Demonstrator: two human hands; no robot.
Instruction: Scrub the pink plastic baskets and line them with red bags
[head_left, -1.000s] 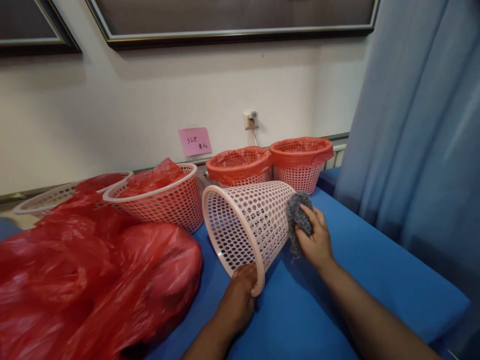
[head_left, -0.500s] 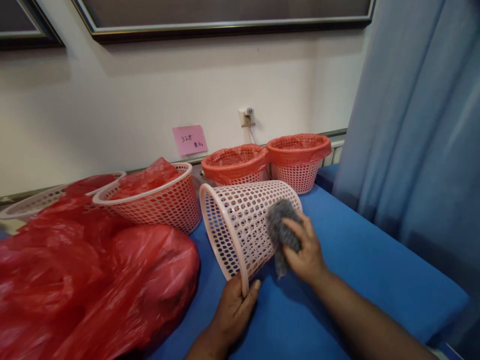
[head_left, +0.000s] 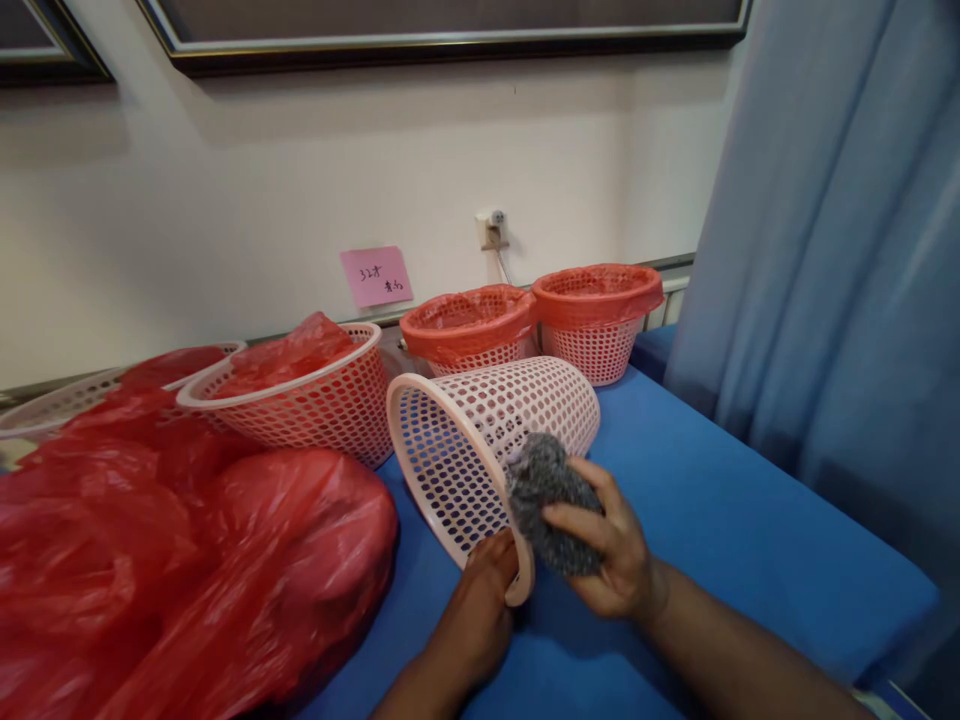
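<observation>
As the tipped pink basket [head_left: 536, 395] is supported on the blue bench [head_left: 720, 540], its rim [head_left: 525, 574] is gripped by the left hand [head_left: 476, 612], thumb hidden; grey cloth [head_left: 553, 510], partly obscuring it, is clasped in the right hand [head_left: 619, 555]. Red plastic [head_left: 187, 560] is cut off.

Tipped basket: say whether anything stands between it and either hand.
Nothing blocks the left hand: it grips the basket at its open end. Only the held grey cloth stands between the right hand and the basket.
</observation>
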